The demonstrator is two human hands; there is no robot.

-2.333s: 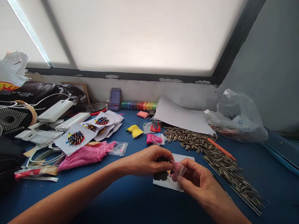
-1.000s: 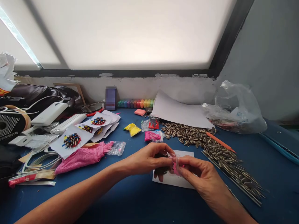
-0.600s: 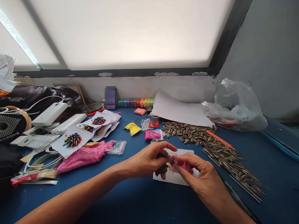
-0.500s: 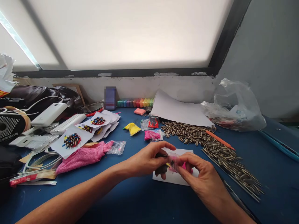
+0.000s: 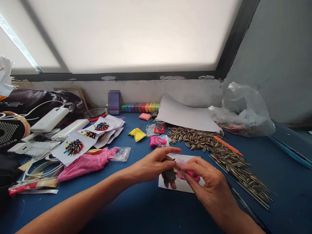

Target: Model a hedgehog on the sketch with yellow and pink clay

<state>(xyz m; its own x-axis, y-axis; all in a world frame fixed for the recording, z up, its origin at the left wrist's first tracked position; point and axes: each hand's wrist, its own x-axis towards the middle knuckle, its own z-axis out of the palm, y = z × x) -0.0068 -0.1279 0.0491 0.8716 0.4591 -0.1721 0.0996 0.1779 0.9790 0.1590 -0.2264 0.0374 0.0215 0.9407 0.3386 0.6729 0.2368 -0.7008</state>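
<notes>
My left hand (image 5: 159, 162) is closed on a dark lump (image 5: 169, 175) that looks like black modelling clay, partly hidden by the fingers. My right hand (image 5: 207, 177) pinches a crinkled clear plastic wrapper (image 5: 179, 165) beside that lump; whether the two are joined I cannot make out. Below both hands lies a white paper card (image 5: 164, 183). Bright pink clay (image 5: 195, 177) and a bit of yellow show on the card, mostly covered by the hands.
Striped sunflower seeds (image 5: 231, 162) spread to the right, with an orange tool (image 5: 227, 145) on them. Beyond my hands lie pink (image 5: 158, 141), red (image 5: 159, 127) and yellow (image 5: 136, 134) clay packets. Seed-decorated cards (image 5: 74, 148) and a pink cloth (image 5: 85, 165) are at left.
The fingers of my left hand have shifted, so more of the dark lump shows. My right hand still pinches the wrapper, and the view has moved slightly.
</notes>
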